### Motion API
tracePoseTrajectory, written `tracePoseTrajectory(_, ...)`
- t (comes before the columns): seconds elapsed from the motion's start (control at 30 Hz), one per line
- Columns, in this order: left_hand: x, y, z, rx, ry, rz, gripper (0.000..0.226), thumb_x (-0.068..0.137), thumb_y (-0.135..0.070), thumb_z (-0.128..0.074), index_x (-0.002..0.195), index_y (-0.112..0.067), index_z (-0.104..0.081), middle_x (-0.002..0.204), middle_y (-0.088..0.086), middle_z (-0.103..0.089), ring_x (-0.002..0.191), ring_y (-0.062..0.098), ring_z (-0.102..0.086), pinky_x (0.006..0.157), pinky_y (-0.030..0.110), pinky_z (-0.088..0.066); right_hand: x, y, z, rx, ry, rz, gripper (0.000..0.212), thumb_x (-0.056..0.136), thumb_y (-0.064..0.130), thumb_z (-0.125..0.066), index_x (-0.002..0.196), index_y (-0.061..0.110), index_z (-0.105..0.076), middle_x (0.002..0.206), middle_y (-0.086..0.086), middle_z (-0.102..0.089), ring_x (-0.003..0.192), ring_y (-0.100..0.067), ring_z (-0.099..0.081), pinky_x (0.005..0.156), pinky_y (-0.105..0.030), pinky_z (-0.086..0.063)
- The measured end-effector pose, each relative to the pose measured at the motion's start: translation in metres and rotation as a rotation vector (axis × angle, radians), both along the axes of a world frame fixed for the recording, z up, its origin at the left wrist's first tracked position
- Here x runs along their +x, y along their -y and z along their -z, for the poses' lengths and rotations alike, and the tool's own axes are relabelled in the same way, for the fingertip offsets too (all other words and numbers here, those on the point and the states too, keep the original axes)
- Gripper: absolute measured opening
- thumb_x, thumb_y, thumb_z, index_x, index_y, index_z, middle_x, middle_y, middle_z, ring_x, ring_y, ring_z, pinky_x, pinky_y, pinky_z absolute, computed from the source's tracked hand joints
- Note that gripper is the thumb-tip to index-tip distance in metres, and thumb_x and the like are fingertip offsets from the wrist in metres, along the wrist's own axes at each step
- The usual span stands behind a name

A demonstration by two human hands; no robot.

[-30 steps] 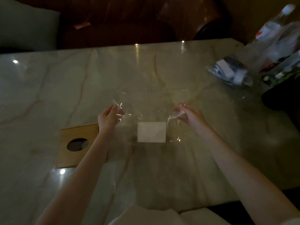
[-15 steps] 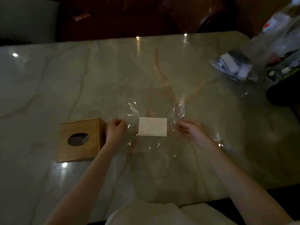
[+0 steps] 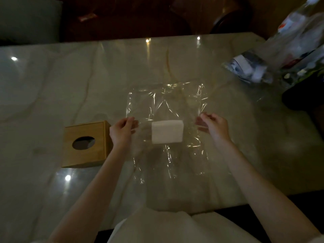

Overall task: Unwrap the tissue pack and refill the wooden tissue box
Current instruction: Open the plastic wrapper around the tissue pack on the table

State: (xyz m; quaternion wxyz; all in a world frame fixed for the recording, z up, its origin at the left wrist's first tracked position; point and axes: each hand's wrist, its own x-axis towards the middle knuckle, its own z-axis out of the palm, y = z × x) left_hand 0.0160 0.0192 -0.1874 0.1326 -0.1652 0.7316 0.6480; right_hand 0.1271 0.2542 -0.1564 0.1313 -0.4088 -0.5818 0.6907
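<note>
Marble table (image 3: 52,95), dim light. Clear plastic wrap (image 3: 166,106) spread flat at centre, creased, extending toward the near edge. Wooden tissue box (image 3: 85,142) to the left, oval slot up, just beside the left hand (image 3: 121,132). White tissue stack (image 3: 167,131) rests on the wrap, between both hands. Left hand pinches the wrap's left edge; right hand (image 3: 215,127) pinches its right edge. Heap of plastic bags (image 3: 273,55) at far right.
</note>
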Motion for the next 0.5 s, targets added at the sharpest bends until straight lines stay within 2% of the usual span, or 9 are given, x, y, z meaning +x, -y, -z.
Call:
tracePoseTrajectory(0.1,0.003,0.002,-0.005,0.044,0.015,0.001,0.016,0.085,-0.021,-0.061,0.091,-0.008,-0.068,0.076,0.001,-0.069,0.06,0.001,-0.065,0.051,0.014,-0.05,0.004,0.0,-0.003,-0.012,-0.006,-0.013,0.01,0.088,0.006,-0.054,0.082,0.012,-0.06,0.066,-0.002,-0.069,0.049,-0.006,-0.065,0.05,-0.021,-0.052)
tracePoseTrajectory(0.17,0.004,0.002,-0.007,0.101,0.056,0.021,0.017,0.085,-0.024,-0.061,0.092,-0.01,-0.069,0.079,0.002,-0.069,0.067,0.005,-0.067,0.057,0.018,-0.051,0.005,-0.001,-0.001,-0.034,0.012,-0.025,0.009,0.088,0.007,-0.055,0.082,0.013,-0.06,0.072,-0.005,-0.067,0.051,-0.007,-0.066,0.051,-0.022,-0.053)
tracePoseTrajectory(0.27,0.005,0.0,-0.01,0.143,0.038,0.057,0.011,0.086,-0.021,-0.059,0.09,-0.02,-0.069,0.082,0.0,-0.069,0.075,0.01,-0.065,0.064,0.021,-0.05,0.004,-0.003,0.003,-0.088,0.029,0.006,0.013,0.086,0.009,-0.057,0.076,0.016,-0.061,0.057,0.004,-0.07,0.052,-0.008,-0.066,0.051,-0.022,-0.054)
tracePoseTrajectory(0.3,0.004,0.0,-0.01,0.143,0.022,0.078,0.012,0.085,-0.019,-0.059,0.093,-0.021,-0.068,0.084,0.0,-0.069,0.076,0.009,-0.065,0.065,0.02,-0.051,0.004,-0.003,0.004,-0.11,0.03,0.011,0.013,0.086,0.009,-0.057,0.075,0.016,-0.06,0.053,0.005,-0.069,0.052,-0.007,-0.066,0.05,-0.021,-0.054)
tracePoseTrajectory(0.4,0.002,-0.002,-0.004,0.088,0.032,0.114,0.035,0.084,-0.018,-0.061,0.118,-0.01,-0.058,0.101,0.006,-0.068,0.088,0.01,-0.064,0.072,0.019,-0.05,0.002,-0.003,0.009,-0.146,0.056,-0.024,0.013,0.086,0.011,-0.057,0.074,0.016,-0.059,0.057,0.006,-0.069,0.058,-0.007,-0.065,0.057,-0.021,-0.051)
tracePoseTrajectory(0.5,0.004,0.003,0.011,-0.011,0.079,0.163,0.04,0.085,-0.018,-0.06,0.123,-0.006,-0.055,0.116,0.016,-0.064,0.1,0.02,-0.061,0.081,0.028,-0.05,0.005,-0.003,0.019,-0.103,0.131,-0.063,0.015,0.086,0.008,-0.055,0.076,0.017,-0.059,0.065,0.003,-0.066,0.066,-0.012,-0.06,0.058,-0.019,-0.044)
